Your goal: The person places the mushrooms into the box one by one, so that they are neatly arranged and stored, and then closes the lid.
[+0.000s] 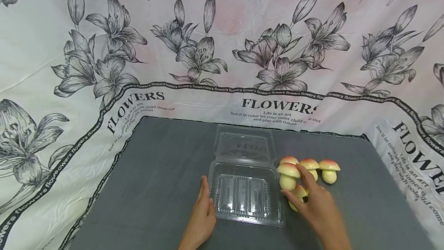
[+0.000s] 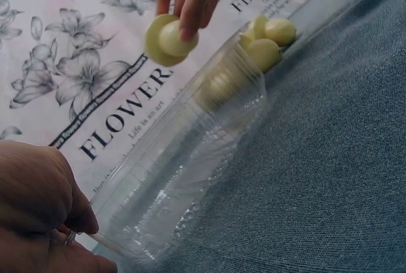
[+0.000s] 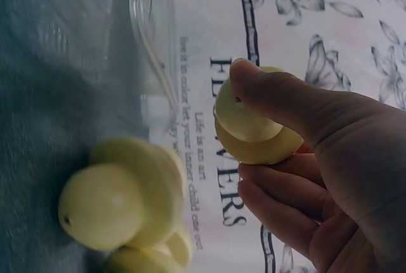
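Observation:
A toy mushroom (image 1: 287,177) with a pale stem and a yellow cap flushed red is held up by my right hand (image 1: 317,205), the thumb on its stem end and the fingers at its cap. It is just beyond the right edge of a clear plastic clamshell container (image 1: 249,222), above other mushrooms. In the left wrist view, my left hand (image 2: 38,206) pinches the container's rim (image 2: 104,238) between thumb and fingers. The container's lid (image 1: 244,144) lies folded back, away from me. Nothing shows inside the base.
Several more mushrooms (image 1: 328,171) lie on the grey cloth-covered table (image 1: 166,165), right of the container; my right hand partly covers some. A white curtain (image 1: 222,49) printed with flowers and lettering surrounds the table's far edge and sides.

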`<state>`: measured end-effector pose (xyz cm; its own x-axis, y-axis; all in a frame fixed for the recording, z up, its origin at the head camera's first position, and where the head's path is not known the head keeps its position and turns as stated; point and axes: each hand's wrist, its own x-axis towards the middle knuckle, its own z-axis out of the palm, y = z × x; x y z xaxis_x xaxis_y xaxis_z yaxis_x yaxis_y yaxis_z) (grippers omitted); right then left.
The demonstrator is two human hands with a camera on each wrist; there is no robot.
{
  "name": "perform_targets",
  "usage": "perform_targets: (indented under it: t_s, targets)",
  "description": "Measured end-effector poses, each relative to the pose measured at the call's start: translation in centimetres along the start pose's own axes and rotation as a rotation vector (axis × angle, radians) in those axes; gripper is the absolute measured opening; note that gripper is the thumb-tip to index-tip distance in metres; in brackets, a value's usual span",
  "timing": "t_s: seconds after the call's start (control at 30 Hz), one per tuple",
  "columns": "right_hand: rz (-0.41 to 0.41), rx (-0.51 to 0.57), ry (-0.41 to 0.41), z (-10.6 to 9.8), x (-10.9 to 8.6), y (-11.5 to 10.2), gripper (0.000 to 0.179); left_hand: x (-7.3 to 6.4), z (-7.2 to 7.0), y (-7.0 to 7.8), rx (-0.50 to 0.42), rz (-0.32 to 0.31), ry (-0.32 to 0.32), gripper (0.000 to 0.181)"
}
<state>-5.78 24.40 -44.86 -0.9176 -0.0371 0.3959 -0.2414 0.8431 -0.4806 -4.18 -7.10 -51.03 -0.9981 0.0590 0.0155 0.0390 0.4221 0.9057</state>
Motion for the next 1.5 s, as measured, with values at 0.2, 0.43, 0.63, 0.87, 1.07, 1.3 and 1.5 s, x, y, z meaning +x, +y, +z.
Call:
perform_targets:
  t_s: [0.2, 0.43, 0.63, 0.87, 1.07, 1.3, 1.5]
  targets:
    - [-0.076, 0.025, 0.01, 1.1, 0.1, -1.0, 0.082, 0.0, 0.0, 0.0, -0.023, -0.007, -0.014, 0.074]
    - [-0.118, 0.012, -0.052, 2.9, 0.4, -2.2, 0.088, -0.1, -0.2, 0.0, -0.019, 0.018, -0.002, 0.072]
    - [-0.129, 0.044, -0.111, 4.3, 0.2, -3.1, 0.088, -0.1, -0.2, 0.0, -0.024, 0.014, -0.004, 0.071]
    - [-0.168, 0.046, -0.088, 5.6, -0.1, -3.7, 0.089, -0.1, -0.1, -0.1, -0.035, 0.024, -0.012, 0.072]
    - [-0.161, 0.056, -0.113, 6.7, 0.1, -4.4, 0.09, -0.1, -0.1, 0.0, -0.026, 0.02, -0.001, 0.072]
    - [-0.104, 0.059, -0.114, 8.0, 0.2, -5.6, 0.09, -0.2, -0.2, 0.0, -0.038, 0.046, 0.009, 0.07]
    - [-0.119, 0.048, -0.076, 9.1, 0.2, -6.3, 0.091, 0.1, -0.1, -0.1, -0.019, 0.03, -0.007, 0.071]
